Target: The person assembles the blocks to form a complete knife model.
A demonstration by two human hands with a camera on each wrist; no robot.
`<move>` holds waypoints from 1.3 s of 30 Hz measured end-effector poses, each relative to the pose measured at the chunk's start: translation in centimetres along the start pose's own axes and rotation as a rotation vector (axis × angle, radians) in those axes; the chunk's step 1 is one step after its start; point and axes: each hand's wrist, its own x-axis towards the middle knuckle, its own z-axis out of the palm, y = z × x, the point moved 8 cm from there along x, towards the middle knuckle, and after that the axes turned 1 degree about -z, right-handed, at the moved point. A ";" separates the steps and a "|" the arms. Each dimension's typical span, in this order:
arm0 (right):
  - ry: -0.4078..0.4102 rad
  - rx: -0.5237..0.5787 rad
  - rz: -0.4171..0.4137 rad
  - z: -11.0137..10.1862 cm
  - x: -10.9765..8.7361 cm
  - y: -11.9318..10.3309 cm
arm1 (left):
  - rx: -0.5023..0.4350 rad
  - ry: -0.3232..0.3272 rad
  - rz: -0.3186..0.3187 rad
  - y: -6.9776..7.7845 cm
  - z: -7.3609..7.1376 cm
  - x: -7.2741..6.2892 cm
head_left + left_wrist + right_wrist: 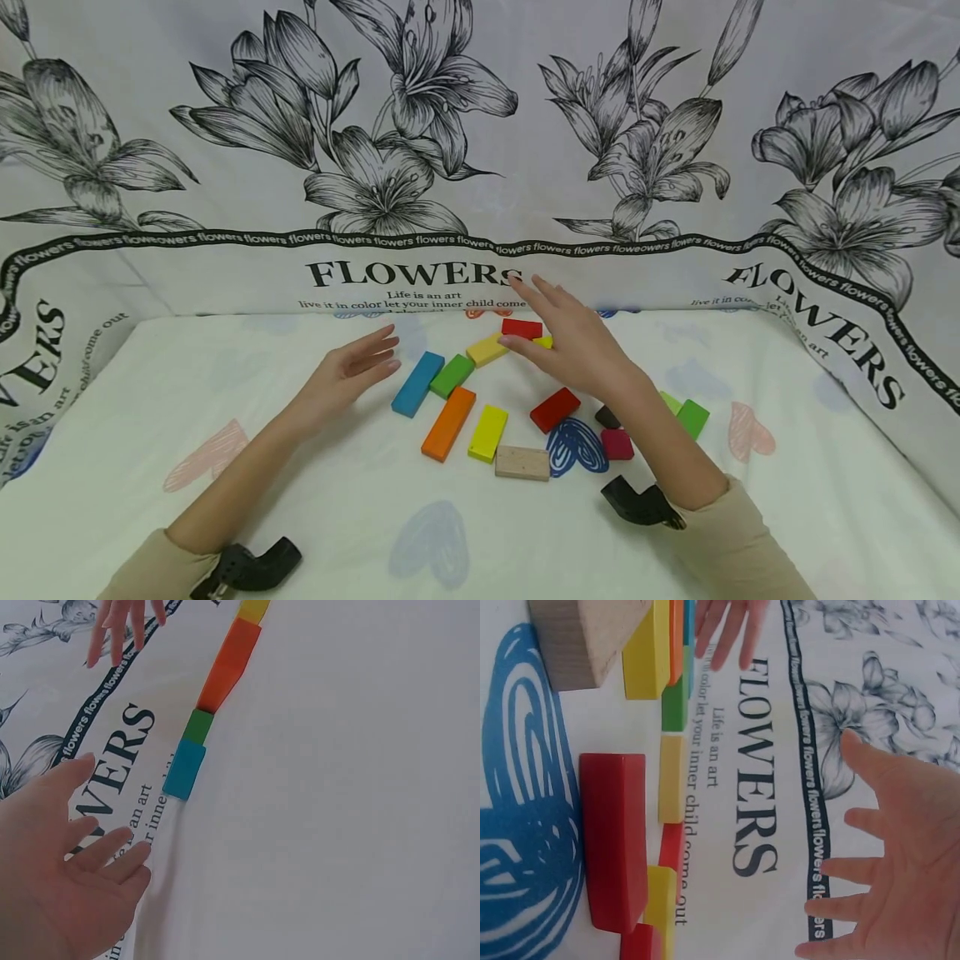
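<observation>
My left hand (348, 375) is held with loosely bent fingers just left of a blue block (418, 383), and nothing is in it. A green block (453, 376) lies against the blue one, with a pale yellow block (487, 350) behind it. My right hand (566, 337), its fingers spread and palm bare in the right wrist view, hovers over the back of the group. It partly hides a bright yellow block there, beside a red block (521, 328). Nearer lie an orange block (448, 423), a yellow block (488, 433), a plain wooden block (522, 463) and a dark red block (615, 840).
Under the right forearm lie a black block (608, 417) and a crimson block (617, 444); to its right are two green blocks (692, 418). A white cloth with printed hearts (429, 546) covers the table. A flower-printed curtain (525, 200) stands behind and at both sides.
</observation>
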 end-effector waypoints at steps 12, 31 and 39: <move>-0.047 0.241 -0.086 2.4 -0.1 -1.8 | 0.020 -0.005 -0.008 -0.6 1.4 0.1; -0.294 0.460 -0.194 8.3 -0.6 -3.7 | 0.258 -0.011 0.015 -0.8 3.1 -0.6; -0.373 0.447 -0.190 9.6 -1.0 -4.1 | 0.249 -0.031 0.060 -0.7 3.2 -0.7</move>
